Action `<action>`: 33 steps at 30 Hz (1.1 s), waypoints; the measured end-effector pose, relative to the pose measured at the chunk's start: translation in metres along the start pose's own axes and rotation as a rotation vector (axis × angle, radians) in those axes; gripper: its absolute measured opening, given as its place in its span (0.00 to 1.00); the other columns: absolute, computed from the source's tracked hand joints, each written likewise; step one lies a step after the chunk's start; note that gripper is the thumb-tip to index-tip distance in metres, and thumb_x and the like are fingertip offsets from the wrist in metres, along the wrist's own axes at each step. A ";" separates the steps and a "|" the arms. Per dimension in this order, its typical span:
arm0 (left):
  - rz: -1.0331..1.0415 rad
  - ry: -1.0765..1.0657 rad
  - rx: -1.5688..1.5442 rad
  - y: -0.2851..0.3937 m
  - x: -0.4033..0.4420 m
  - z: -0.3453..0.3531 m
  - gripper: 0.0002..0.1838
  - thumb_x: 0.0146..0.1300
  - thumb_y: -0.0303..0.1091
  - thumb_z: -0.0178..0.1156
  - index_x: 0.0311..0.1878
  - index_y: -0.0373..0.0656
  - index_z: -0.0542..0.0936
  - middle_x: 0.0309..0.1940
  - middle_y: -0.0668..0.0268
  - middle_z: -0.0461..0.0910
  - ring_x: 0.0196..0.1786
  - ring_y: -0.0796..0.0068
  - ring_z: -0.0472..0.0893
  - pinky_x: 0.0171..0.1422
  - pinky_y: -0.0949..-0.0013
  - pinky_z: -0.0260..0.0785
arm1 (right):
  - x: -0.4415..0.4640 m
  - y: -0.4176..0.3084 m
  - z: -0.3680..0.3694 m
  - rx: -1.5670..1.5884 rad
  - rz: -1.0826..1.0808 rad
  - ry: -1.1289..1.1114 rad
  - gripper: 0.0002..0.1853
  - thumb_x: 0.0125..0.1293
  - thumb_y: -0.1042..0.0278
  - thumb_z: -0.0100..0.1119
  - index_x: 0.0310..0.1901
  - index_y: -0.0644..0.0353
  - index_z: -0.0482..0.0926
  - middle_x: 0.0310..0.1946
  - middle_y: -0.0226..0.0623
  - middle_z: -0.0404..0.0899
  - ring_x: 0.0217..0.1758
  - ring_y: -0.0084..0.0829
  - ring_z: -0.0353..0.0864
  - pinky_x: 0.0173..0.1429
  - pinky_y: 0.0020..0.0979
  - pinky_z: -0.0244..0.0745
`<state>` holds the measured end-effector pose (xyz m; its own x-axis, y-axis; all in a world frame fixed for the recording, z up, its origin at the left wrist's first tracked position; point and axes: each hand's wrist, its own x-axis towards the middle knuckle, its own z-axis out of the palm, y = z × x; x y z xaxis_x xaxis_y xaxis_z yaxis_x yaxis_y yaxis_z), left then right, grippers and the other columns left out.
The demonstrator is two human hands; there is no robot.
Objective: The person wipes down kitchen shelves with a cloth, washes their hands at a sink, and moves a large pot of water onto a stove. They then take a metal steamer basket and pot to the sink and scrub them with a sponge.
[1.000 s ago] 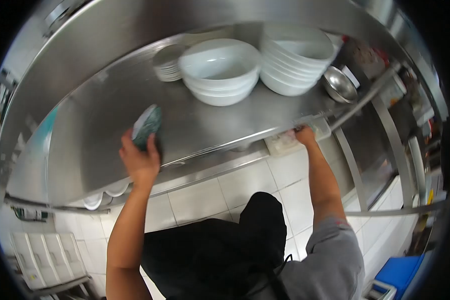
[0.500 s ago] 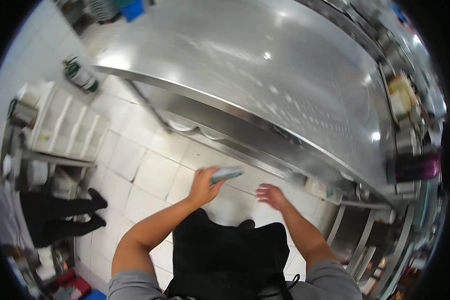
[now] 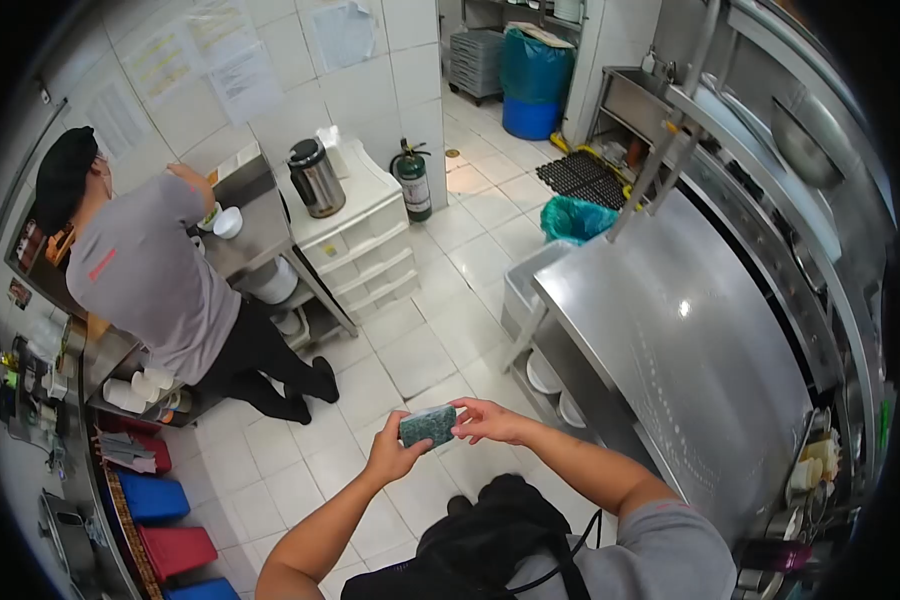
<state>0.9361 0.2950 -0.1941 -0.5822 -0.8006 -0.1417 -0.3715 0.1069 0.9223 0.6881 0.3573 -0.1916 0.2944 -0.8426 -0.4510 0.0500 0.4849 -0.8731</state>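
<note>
A small dark green, stone-like block with a pale top edge point(image 3: 428, 427) is held in front of my body, over the tiled floor. My left hand point(image 3: 395, 450) grips its left end, with the thumb across the near face. At the block's right end is my right hand point(image 3: 485, 422), its fingertips brought together at the edge, touching or nearly touching it. Whether those fingertips pinch the block or something thin is too small to tell.
A steel table point(image 3: 670, 320) stands at my right. Ahead are a white drawer unit point(image 3: 365, 240) carrying a steel flask point(image 3: 316, 178), a fire extinguisher point(image 3: 412, 182) and a green-lined bin point(image 3: 575, 218). A co-worker point(image 3: 160, 260) stands at the left counter.
The view has swung left, away from the shelf with bowls. My right hand has left the container there and come over to the block, which my left hand still holds.
</note>
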 end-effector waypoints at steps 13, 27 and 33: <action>-0.099 0.191 -0.007 -0.092 0.227 -0.148 0.22 0.61 0.31 0.69 0.55 0.35 0.72 0.41 0.56 0.82 0.35 0.76 0.82 0.41 0.72 0.75 | 0.183 -0.173 -0.247 0.213 -0.164 0.292 0.14 0.64 0.59 0.67 0.44 0.57 0.78 0.38 0.31 0.80 0.39 0.24 0.80 0.39 0.31 0.79; -0.202 -0.154 -0.217 -0.079 0.674 -0.116 0.17 0.64 0.33 0.66 0.49 0.31 0.75 0.34 0.56 0.83 0.35 0.71 0.84 0.38 0.70 0.78 | 0.233 -0.207 -0.524 0.861 -0.036 1.087 0.18 0.60 0.57 0.67 0.47 0.53 0.75 0.38 0.38 0.76 0.42 0.42 0.80 0.44 0.42 0.79; 0.024 -0.476 -0.022 0.012 0.889 -0.085 0.16 0.64 0.34 0.66 0.49 0.35 0.76 0.34 0.59 0.83 0.33 0.73 0.83 0.37 0.71 0.76 | 0.180 -0.152 -0.570 1.182 -0.192 1.324 0.18 0.60 0.55 0.66 0.49 0.52 0.75 0.39 0.36 0.76 0.41 0.38 0.77 0.47 0.43 0.77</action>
<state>0.4757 -0.4653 -0.2782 -0.8589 -0.4382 -0.2649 -0.3417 0.1052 0.9339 0.1893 -0.0017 -0.2452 -0.6556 -0.2212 -0.7220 0.7541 -0.2413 -0.6108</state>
